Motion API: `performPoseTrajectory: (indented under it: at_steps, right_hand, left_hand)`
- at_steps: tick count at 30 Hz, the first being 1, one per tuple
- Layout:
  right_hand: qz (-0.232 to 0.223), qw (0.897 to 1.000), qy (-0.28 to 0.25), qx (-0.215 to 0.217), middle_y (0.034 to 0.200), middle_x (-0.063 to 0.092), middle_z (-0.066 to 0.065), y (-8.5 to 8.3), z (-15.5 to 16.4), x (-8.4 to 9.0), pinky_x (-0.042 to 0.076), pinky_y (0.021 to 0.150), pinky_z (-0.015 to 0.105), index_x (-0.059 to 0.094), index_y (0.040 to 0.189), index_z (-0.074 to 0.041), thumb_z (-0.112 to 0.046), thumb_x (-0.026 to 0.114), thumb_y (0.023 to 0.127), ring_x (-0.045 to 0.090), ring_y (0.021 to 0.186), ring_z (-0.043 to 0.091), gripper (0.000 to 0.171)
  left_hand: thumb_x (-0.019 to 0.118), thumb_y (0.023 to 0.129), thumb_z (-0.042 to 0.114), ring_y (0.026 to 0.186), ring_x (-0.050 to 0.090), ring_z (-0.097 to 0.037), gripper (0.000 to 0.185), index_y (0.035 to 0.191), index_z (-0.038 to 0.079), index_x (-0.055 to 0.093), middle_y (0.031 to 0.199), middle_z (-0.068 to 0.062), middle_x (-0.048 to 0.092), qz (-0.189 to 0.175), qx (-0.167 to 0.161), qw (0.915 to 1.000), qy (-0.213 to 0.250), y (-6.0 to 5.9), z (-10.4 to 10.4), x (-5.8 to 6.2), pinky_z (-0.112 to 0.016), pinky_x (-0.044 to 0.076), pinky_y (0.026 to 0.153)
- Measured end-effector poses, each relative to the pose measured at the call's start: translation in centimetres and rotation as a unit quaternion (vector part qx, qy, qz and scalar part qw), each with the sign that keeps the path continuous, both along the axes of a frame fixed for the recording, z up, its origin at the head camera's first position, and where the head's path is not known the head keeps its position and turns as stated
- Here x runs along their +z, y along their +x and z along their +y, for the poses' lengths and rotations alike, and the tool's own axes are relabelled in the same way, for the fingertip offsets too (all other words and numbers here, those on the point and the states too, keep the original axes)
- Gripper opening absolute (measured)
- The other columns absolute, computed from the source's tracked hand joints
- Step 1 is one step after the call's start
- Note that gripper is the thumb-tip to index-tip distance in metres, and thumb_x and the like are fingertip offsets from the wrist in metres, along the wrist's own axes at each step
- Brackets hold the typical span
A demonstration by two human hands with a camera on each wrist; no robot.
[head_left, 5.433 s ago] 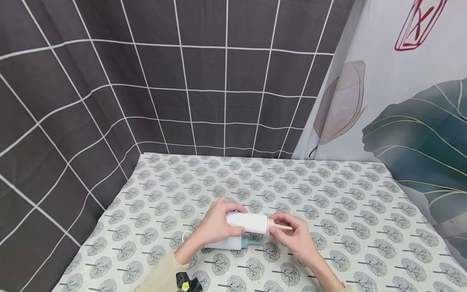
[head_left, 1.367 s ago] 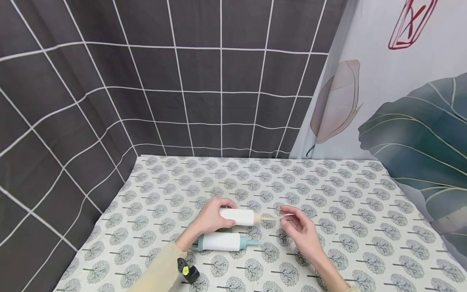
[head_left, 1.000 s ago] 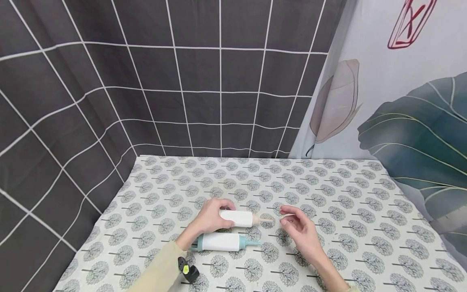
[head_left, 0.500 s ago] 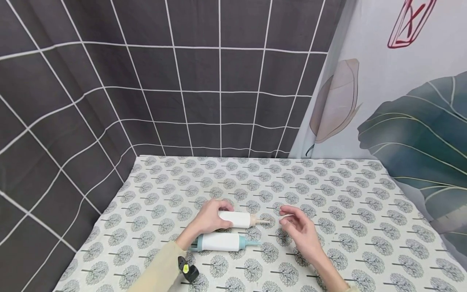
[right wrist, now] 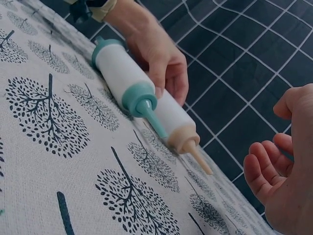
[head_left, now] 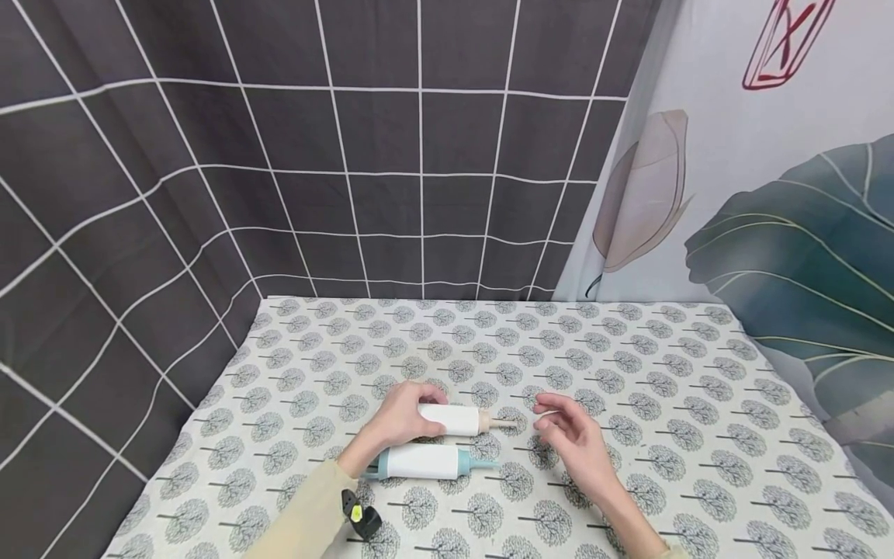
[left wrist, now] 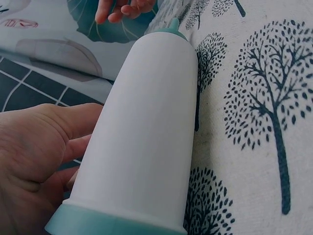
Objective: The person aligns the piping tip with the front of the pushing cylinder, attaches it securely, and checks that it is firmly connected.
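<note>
My left hand [head_left: 405, 418] grips a white nozzle bottle with a beige collar and thin beige spout [head_left: 461, 420]; its back end is hidden under the palm. The bottle lies low over the cloth, spout pointing right. Just in front of it, nearly parallel, lies a second white nozzle bottle [head_left: 422, 462] with teal ends and a teal spout; it fills much of the left wrist view. To the right of the spouts hovers my right hand [head_left: 574, 442], fingers loosely bent and holding nothing. In the right wrist view both spouts [right wrist: 199, 160] point toward that hand.
A pale cloth with printed trees [head_left: 642, 466] covers the table. Behind and to the left hangs a dark curtain with white grid lines [head_left: 384, 202]; at the right is a white curtain with large leaf prints [head_left: 782, 256]. A black strap device [head_left: 360, 515] sits on the left wrist.
Since the earliest frame, the beige-spout bottle has moved down and left, from over the teal one to behind it. My right hand has let go of its beige end. Lately both hands stay nearly still.
</note>
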State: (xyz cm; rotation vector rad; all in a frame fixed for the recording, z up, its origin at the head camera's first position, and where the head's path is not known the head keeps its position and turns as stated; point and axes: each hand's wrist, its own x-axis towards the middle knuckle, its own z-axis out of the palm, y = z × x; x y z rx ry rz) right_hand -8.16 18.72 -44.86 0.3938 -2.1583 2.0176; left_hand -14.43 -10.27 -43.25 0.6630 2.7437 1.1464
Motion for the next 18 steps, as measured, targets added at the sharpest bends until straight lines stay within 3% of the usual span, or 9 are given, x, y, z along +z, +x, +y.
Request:
performPoseTrajectory:
  at_steps: [13, 18]
  right_hand:
    - [0.001, 1.000, 0.004, 0.001, 0.109, 0.062, 0.018, 0.06, 0.12, -0.03, 0.055, 0.077, 0.026, 0.052, 0.125, 0.015, 0.011, 0.058, 0.091, 0.063, 0.091, 0.012, 0.035]
    - [0.004, 1.000, 0.014, 0.002, 0.109, 0.062, 0.019, 0.20, 0.33, 0.02, 0.054, 0.079, 0.023, 0.051, 0.125, 0.016, 0.010, 0.058, 0.092, 0.063, 0.092, 0.012, 0.035]
  left_hand:
    - [0.089, 0.068, 0.017, 0.097, 0.061, -0.022, 0.043, 0.107, 0.009, 0.073, 0.103, 0.000, 0.071, 0.001, 0.003, 1.0000, -0.006, -0.18, -0.13, -0.23, -0.053, 0.039, 0.096]
    - [0.088, 0.070, 0.019, 0.106, 0.061, -0.028, 0.049, 0.114, 0.007, 0.071, 0.112, -0.005, 0.070, -0.005, 0.019, 0.9998, 0.002, 0.18, -0.50, 0.02, -0.052, 0.042, 0.097]
